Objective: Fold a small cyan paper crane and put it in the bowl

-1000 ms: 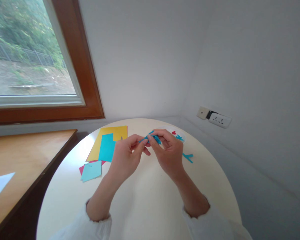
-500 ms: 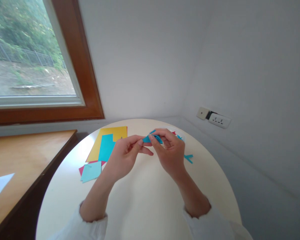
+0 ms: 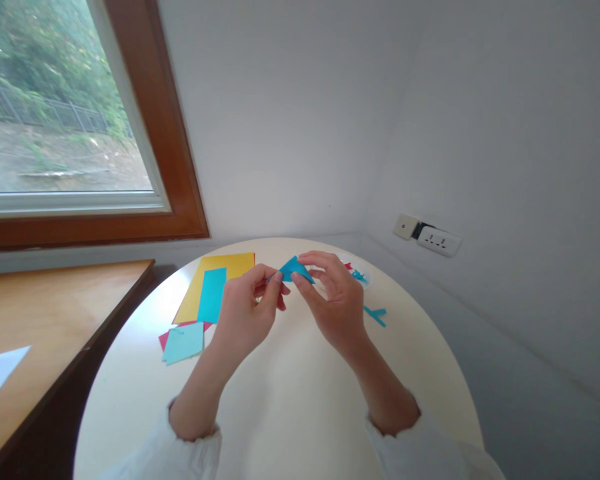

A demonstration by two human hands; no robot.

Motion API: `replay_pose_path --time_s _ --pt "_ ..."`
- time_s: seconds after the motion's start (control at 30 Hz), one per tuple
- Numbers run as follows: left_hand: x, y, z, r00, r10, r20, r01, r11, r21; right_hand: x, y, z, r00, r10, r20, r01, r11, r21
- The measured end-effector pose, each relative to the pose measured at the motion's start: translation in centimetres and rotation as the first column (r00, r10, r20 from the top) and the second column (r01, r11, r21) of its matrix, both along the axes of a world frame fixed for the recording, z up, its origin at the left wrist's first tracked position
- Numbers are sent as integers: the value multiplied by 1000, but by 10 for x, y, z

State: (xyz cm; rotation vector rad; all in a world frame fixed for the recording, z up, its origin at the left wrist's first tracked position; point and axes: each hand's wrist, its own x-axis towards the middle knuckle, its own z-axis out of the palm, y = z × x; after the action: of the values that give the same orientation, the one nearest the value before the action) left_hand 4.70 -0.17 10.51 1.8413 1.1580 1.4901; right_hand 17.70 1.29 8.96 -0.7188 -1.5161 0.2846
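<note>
Above a round white bench [image 3: 300,413], left hand [image 3: 247,307] and right hand [image 3: 337,303] pinch opposite sides of folded blue paper [image 3: 290,269].

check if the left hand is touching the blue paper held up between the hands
Touching. The head view shows the left hand pinching the blue paper at its left corner, the thumb on top.
</note>
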Motion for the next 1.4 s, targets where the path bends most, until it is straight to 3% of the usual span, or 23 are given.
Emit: replay_pose_path --time_s 0.2,0.43,0.57,0.67,0.87,1.13,1.4 --pt "1 0 2 998 59 5 -59 998 -7 6 0 5 974 -174 146 154 978 140" --pt "-1 4 0 994 101 -34 -98 992 82 7 2 3 979 -98 176 83 992 90" --pt "-2 5 -2 999 -19 30 15 993 118 8 2 3 987 -61 149 54 998 45" --pt "-4 6 -2 992 -125 -7 125 987 106 8 2 3 995 -12 98 13 1000 -5" --pt "-4 5 2 994 -95 46 92 993 77 9 5 2 991 136 -2 -136 985 -106" --pt "-4 4 2 998 -22 57 17 997 75 8 4 3 983 185 9 -183 975 -128" --pt "-10 6 0 992 -117 55 113 990 81 12 5 3 979 197 58 -193 980 -55"
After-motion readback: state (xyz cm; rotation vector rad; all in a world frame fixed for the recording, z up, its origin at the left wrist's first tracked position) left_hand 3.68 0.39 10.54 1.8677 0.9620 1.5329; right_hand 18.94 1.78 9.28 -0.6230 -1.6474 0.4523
